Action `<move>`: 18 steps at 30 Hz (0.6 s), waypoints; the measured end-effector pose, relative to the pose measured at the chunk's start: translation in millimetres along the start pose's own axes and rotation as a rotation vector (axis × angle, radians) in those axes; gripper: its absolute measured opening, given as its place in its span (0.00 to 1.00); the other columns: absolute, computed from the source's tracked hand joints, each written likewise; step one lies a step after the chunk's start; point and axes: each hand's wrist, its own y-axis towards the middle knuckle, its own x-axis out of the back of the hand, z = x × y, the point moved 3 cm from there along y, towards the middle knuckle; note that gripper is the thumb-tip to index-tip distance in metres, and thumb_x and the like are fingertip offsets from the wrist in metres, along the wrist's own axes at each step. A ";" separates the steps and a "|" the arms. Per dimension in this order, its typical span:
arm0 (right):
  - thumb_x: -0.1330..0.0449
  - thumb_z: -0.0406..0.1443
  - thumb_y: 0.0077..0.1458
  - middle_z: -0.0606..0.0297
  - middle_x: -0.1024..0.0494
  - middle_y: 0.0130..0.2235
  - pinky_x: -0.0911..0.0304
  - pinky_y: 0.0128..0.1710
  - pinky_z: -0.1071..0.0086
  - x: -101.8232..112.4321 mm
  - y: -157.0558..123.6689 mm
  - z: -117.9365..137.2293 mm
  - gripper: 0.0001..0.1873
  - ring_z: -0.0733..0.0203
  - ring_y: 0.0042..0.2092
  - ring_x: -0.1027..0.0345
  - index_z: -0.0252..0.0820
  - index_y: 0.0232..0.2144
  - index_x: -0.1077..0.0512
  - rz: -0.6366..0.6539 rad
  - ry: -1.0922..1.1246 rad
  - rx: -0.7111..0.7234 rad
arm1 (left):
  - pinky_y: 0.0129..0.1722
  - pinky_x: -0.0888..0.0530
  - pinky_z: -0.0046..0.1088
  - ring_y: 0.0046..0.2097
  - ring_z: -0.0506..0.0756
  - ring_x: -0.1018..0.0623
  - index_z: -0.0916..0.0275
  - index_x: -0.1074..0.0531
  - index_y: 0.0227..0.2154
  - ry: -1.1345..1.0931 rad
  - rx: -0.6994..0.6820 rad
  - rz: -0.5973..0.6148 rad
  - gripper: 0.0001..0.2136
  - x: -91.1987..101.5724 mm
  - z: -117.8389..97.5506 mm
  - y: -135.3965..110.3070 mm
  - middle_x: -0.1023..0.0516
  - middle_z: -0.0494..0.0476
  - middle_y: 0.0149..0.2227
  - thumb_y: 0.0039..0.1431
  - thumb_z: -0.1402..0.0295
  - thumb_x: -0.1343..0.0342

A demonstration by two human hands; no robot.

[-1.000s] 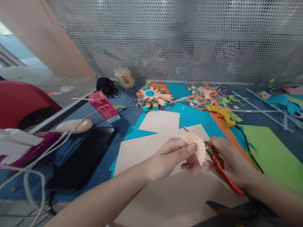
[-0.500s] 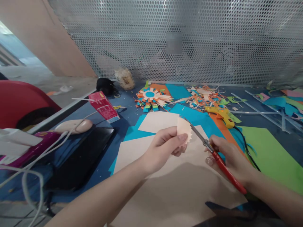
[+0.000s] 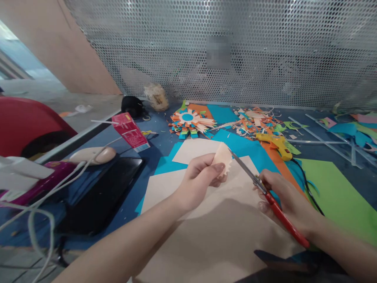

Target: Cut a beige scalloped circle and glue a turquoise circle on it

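Between thumb and fingers, my left hand [image 3: 203,177] pinches a small cream paper piece [image 3: 223,155] with a zigzag-cut edge on its right side. My right hand [image 3: 282,196] grips red-handled scissors [image 3: 275,206], their blades pointing up and left. The blade tips are just right of the paper's upper edge, with a small gap between. Beneath both hands lie large cream sheets [image 3: 212,239] over blue paper [image 3: 244,145]. Some fingers of my right hand are hidden behind the handles.
A layered paper flower [image 3: 188,120] and a heap of paper scraps [image 3: 256,122] lie at the back. A yellow glue gun [image 3: 277,145] rests to the right, near green paper [image 3: 338,192]. Leftward are a pink drink carton [image 3: 131,131], a black phone [image 3: 100,196] and white cables [image 3: 32,226].
My left hand has drawn the paper piece slightly left and turned it, away from the scissors. The scissor blades have stayed almost in place, now apart from the paper.
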 end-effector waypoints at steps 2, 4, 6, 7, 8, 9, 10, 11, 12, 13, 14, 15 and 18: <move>0.52 0.47 0.57 0.66 0.36 0.27 0.44 0.28 0.63 0.0 -0.1 0.4 0.13 0.56 0.31 0.42 0.46 0.28 0.46 -0.002 -0.012 -0.008 | 0.21 0.49 0.27 0.19 0.45 0.45 0.61 0.43 0.14 0.015 -0.009 0.006 0.13 -0.5 -0.6 0.2 0.47 0.45 0.15 0.49 0.67 0.47; 0.51 0.47 0.57 0.66 0.36 0.27 0.43 0.28 0.64 0.4 -0.2 1.0 0.12 0.56 0.31 0.41 0.46 0.29 0.45 -0.010 -0.017 -0.020 | 0.21 0.49 0.27 0.20 0.46 0.44 0.61 0.43 0.14 0.024 -0.014 -0.001 0.13 -0.9 -1.0 0.1 0.47 0.45 0.16 0.48 0.67 0.47; 0.50 0.45 0.57 0.66 0.35 0.27 0.43 0.28 0.65 1.2 -0.2 1.6 0.12 0.57 0.31 0.40 0.46 0.28 0.44 -0.019 -0.019 -0.029 | 0.22 0.48 0.28 0.20 0.46 0.44 0.61 0.43 0.13 0.038 -0.021 -0.016 0.14 -0.8 -1.8 -0.3 0.47 0.45 0.15 0.47 0.66 0.47; 0.50 0.45 0.56 0.66 0.35 0.26 0.43 0.28 0.65 1.6 -0.1 1.9 0.12 0.57 0.31 0.40 0.46 0.28 0.45 -0.024 -0.018 -0.030 | 0.22 0.48 0.28 0.20 0.46 0.43 0.61 0.43 0.13 0.048 -0.024 -0.022 0.14 -0.6 -2.2 -0.6 0.47 0.46 0.15 0.47 0.66 0.46; 0.49 0.45 0.56 0.66 0.35 0.26 0.43 0.27 0.65 2.0 0.0 2.2 0.12 0.57 0.30 0.41 0.46 0.27 0.45 -0.029 -0.017 -0.029 | 0.22 0.48 0.28 0.20 0.46 0.43 0.61 0.43 0.13 0.060 -0.021 -0.022 0.14 -0.5 -2.3 -0.9 0.47 0.46 0.15 0.46 0.65 0.46; 0.49 0.45 0.56 0.66 0.35 0.26 0.43 0.27 0.65 2.1 0.1 2.5 0.12 0.57 0.30 0.41 0.46 0.27 0.45 -0.031 -0.019 -0.024 | 0.22 0.47 0.28 0.20 0.46 0.43 0.61 0.43 0.13 0.074 -0.013 -0.016 0.14 -0.3 -2.2 -1.4 0.46 0.46 0.15 0.46 0.65 0.45; 0.49 0.45 0.56 0.66 0.35 0.26 0.43 0.27 0.65 2.0 0.2 2.9 0.13 0.57 0.30 0.41 0.46 0.27 0.45 -0.030 -0.022 -0.014 | 0.22 0.47 0.28 0.20 0.46 0.44 0.61 0.42 0.13 0.088 -0.004 -0.004 0.14 0.0 -1.9 -1.8 0.45 0.47 0.15 0.46 0.64 0.45; 0.49 0.46 0.55 0.67 0.35 0.26 0.43 0.27 0.65 1.8 0.3 3.2 0.13 0.57 0.30 0.41 0.46 0.27 0.45 -0.029 -0.028 -0.006 | 0.22 0.48 0.28 0.20 0.46 0.44 0.62 0.41 0.13 0.100 0.005 0.011 0.14 0.2 -1.3 -2.3 0.44 0.47 0.15 0.46 0.63 0.45; 0.49 0.46 0.55 0.67 0.36 0.26 0.43 0.27 0.65 1.3 0.3 3.3 0.13 0.57 0.29 0.42 0.46 0.27 0.45 -0.025 -0.035 -0.002 | 0.22 0.48 0.28 0.20 0.46 0.44 0.62 0.41 0.14 0.108 0.009 0.029 0.14 0.5 -0.8 -2.7 0.43 0.47 0.16 0.47 0.63 0.45; 0.49 0.47 0.55 0.67 0.36 0.26 0.43 0.27 0.65 0.9 0.3 3.5 0.13 0.57 0.29 0.42 0.47 0.27 0.45 -0.021 -0.041 0.001 | 0.22 0.48 0.28 0.20 0.46 0.44 0.62 0.41 0.14 0.113 0.008 0.046 0.14 0.6 -0.3 -3.1 0.43 0.48 0.16 0.48 0.63 0.45; 0.48 0.47 0.55 0.67 0.37 0.25 0.43 0.27 0.65 0.4 0.3 3.6 0.14 0.57 0.29 0.42 0.47 0.27 0.45 -0.017 -0.043 0.001 | 0.22 0.49 0.28 0.20 0.46 0.45 0.62 0.40 0.14 0.117 0.004 0.061 0.14 0.8 0.1 -3.4 0.43 0.48 0.16 0.49 0.63 0.46; 0.47 0.48 0.54 0.67 0.37 0.25 0.44 0.27 0.65 0.0 0.3 3.6 0.14 0.57 0.29 0.42 0.47 0.27 0.45 -0.014 -0.041 -0.003 | 0.22 0.49 0.28 0.20 0.46 0.45 0.62 0.40 0.14 0.119 0.002 0.071 0.15 0.8 0.4 -3.6 0.43 0.48 0.16 0.49 0.63 0.46; 0.45 0.48 0.52 0.67 0.36 0.26 0.44 0.27 0.66 -0.4 0.1 3.6 0.16 0.57 0.30 0.42 0.47 0.27 0.45 -0.014 -0.033 -0.015 | 0.22 0.49 0.28 0.20 0.46 0.45 0.62 0.40 0.14 0.133 0.017 0.078 0.14 0.7 0.7 -3.7 0.43 0.48 0.16 0.49 0.63 0.46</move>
